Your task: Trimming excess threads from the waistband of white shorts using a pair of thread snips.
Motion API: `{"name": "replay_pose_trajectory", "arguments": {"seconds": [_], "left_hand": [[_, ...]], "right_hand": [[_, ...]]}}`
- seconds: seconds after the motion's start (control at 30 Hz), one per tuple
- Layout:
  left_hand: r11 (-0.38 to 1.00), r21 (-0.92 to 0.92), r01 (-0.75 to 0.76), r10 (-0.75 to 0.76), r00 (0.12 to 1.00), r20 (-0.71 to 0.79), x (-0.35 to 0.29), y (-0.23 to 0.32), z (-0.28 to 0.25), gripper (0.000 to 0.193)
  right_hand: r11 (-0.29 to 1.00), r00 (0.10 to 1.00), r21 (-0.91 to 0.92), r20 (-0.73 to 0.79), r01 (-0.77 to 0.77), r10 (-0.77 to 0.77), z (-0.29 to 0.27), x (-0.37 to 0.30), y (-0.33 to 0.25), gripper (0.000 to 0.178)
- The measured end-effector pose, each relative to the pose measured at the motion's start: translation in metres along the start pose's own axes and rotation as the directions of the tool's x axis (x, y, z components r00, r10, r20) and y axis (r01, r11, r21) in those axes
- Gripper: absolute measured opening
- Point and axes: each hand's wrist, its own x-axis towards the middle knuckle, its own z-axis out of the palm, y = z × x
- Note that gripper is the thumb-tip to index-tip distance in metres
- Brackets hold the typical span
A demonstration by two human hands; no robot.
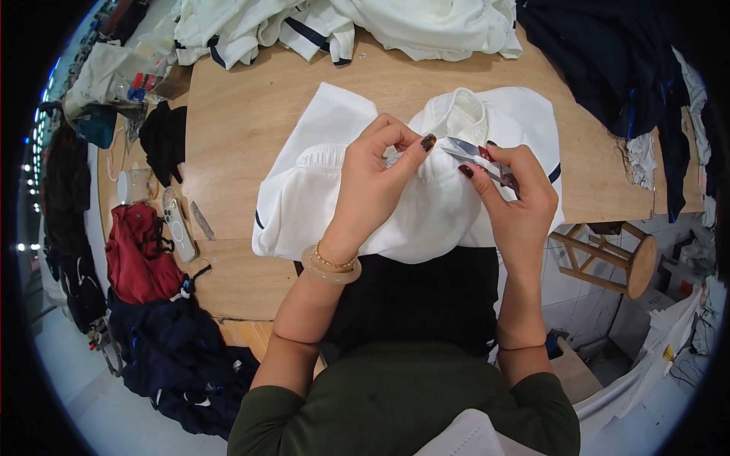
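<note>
A white garment [304, 201] with gathered, elastic-looking edges and dark blue trim lies across the near edge of the table and hangs toward my lap. My left hand [384, 156] pinches a bit of its gathered edge between thumb and index finger. In my right hand [521, 182] is a pair of small thread snips [465, 150], blades pointing left toward the pinched cloth. The blade tips are close to my left thumb; whether they touch the fabric I cannot tell. A round gathered opening of the garment stands up just behind the snips.
White garments [433, 30] are heaped along the far table edge [251, 99]. Dark navy cloth [608, 68] hangs over the right side. At left lie a phone [179, 230], a red bag [138, 251] and a clear jar [133, 186]. A wooden stool [639, 262] stands at right.
</note>
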Motion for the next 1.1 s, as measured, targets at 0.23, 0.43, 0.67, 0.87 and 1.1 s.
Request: {"name": "replay_pose_trajectory", "arguments": {"seconds": [0.23,0.43,0.67,0.87,1.1], "left_hand": [[1.000,-0.011,0.013,-0.013,1.000,0.003,-0.001,0.001,0.002,0.017],[0.992,0.042,-0.121,0.125,0.985,-0.123,0.002,-0.007,0.005,0.010],[0.991,0.000,-0.136,0.136,0.990,-0.031,0.000,-0.004,0.003,0.017],[0.997,-0.012,-0.073,0.073,0.997,0.026,0.004,-0.004,0.003,0.020],[0.994,-0.001,-0.111,0.108,0.971,0.215,0.012,-0.010,-0.004,0.019]], "right_hand": [[0.993,0.997,0.102,-0.042,-0.055,0.060,0.008,-0.001,0.007,0.020],[0.898,0.971,0.386,-0.019,-0.211,0.237,0.022,-0.003,0.014,0.020],[0.897,0.968,0.379,-0.011,-0.229,0.252,0.023,-0.002,0.015,0.020],[0.965,0.987,0.223,-0.047,-0.138,0.152,0.019,0.001,0.014,0.023],[0.990,0.998,0.129,0.029,-0.052,0.049,0.011,0.010,0.017,0.025]]}}
